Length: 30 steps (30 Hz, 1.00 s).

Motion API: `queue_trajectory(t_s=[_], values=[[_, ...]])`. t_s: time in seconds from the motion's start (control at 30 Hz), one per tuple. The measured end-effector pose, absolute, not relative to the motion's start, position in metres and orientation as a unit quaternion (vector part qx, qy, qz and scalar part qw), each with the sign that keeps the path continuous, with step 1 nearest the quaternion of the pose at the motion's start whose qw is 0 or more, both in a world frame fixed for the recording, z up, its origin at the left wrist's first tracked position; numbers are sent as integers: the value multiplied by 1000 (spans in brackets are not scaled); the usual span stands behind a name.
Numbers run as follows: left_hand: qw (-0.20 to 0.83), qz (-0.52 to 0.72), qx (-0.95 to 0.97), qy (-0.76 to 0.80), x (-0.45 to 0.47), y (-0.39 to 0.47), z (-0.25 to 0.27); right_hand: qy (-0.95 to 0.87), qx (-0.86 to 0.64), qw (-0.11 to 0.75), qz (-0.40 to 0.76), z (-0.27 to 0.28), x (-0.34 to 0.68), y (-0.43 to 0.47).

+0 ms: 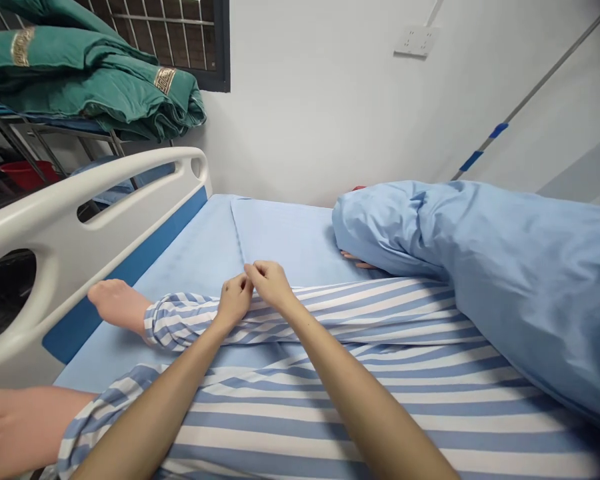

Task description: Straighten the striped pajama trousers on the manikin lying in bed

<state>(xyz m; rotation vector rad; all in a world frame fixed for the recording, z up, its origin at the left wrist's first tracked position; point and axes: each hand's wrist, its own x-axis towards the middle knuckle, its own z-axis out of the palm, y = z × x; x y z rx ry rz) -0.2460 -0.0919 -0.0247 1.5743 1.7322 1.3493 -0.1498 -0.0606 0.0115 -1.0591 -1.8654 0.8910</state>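
My left hand [236, 297] is closed, knuckles up, over the far leg of blue-and-white striped pajama trousers [380, 303]. Close beside it, my right hand [271, 283] is curled with thumb and fingers pinched together. The fingertips of both hands meet or nearly meet near the leg's far side. Whatever they pinch, if anything, is hidden. The trousers are on a figure, perhaps a manikin, lying on a bed. Its bare far foot [117, 303] and near foot [25, 427] show past the cuffs, to the left of my hands.
A blue quilt [510, 267] is folded back at the right, with fingertips [357, 260] showing beneath. Light blue sheet [285, 230] covers the mattress. The white footboard [130, 173] borders the left. Beyond it, green bedding [110, 80] rests on a rack; a red bucket [27, 175] stands below.
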Motion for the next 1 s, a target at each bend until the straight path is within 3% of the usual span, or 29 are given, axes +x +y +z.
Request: queue_trajectory(t_s=[0.27, 0.43, 0.8, 1.0], values=[[198, 391, 632, 639, -242, -101, -20, -721, -486, 413, 271, -16, -119, -55], [192, 375, 632, 650, -241, -101, -19, -700, -489, 441, 278, -22, -120, -56], [278, 604, 426, 613, -176, -52, 21, -557, -401, 538, 489, -15, -109, -42], [212, 551, 438, 678, -158, -48, -15, -496, -408, 582, 499, -15, -106, -41]])
